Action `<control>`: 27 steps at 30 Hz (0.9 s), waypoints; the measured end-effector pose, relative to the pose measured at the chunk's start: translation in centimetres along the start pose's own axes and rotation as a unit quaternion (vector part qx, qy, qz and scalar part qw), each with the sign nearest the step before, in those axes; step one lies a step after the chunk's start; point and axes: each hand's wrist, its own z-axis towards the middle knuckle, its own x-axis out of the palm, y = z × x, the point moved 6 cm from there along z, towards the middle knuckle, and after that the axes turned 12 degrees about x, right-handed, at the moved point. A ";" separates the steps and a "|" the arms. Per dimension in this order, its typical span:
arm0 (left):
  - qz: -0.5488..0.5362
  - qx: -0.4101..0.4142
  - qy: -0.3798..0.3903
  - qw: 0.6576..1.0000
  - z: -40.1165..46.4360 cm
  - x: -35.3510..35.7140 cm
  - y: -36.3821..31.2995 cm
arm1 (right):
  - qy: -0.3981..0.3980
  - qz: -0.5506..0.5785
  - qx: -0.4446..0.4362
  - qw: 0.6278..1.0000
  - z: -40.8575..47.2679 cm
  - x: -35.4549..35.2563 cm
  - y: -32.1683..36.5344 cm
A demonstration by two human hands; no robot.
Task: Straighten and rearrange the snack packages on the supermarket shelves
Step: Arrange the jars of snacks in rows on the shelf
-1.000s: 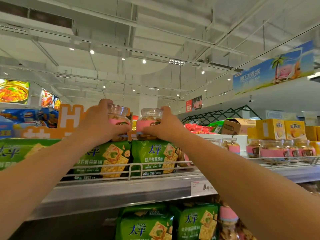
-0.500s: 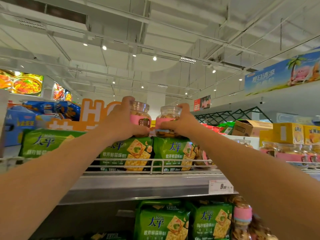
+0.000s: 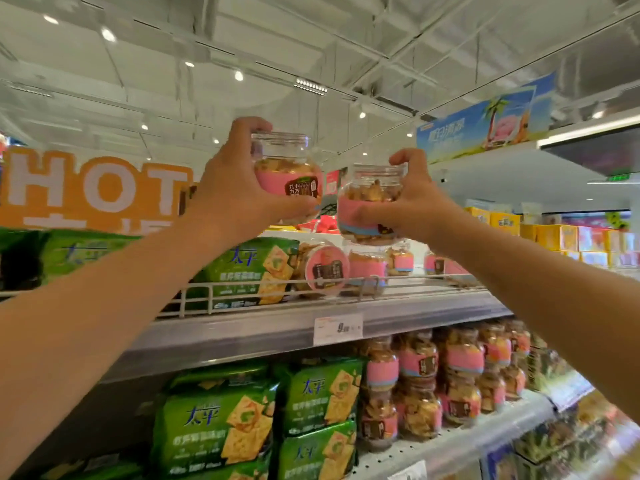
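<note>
Clear plastic jar with pink label [image 3: 284,174] held in the left hand [image 3: 235,188]: grip clamped on it, fingers over the lid edge, thumb under the base. Jar raised above the top shelf, upright, dark label patch facing the camera. Right hand [image 3: 412,202] clamped on a second clear jar [image 3: 370,206], same pink band, thumb across the label, fingers curled over the lid. Second jar sits lower than the first, tilted slightly, just beside it but not touching.

Below the right-hand jar, on the top shelf [image 3: 277,327]: more pink-label jars [image 3: 367,268], one lying on its side [image 3: 327,268] against the white wire rail [image 3: 242,289]. Left of these, green cracker packs [image 3: 252,268] standing behind the rail. Price tag [image 3: 337,329] on the shelf edge.

Lower shelf: green cracker packs stacked [image 3: 318,396] at left, stacked rows of pink-label jars [image 3: 460,368] at right.

Background: orange "HOT" sign [image 3: 97,188] behind the left arm; blue banner [image 3: 485,126] upper right; yellow boxes [image 3: 550,233] far right.
</note>
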 end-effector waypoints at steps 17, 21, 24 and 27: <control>0.067 -0.035 0.101 0.992 3.4 26.3 -6.4 | 0.045 0.018 -0.022 0.999 6.8 -17.1 -17.9; 0.137 -0.045 0.184 0.972 4.7 27.2 -5.2 | 0.058 0.013 -0.047 0.997 9.4 -14.5 -18.9; 0.154 -0.054 0.226 0.960 5.4 27.6 -4.2 | 0.071 0.007 -0.038 0.997 11.3 -12.6 -20.3; 0.217 -0.042 0.268 0.938 5.7 28.3 -2.9 | 0.093 -0.013 -0.032 0.995 12.7 -11.2 -21.4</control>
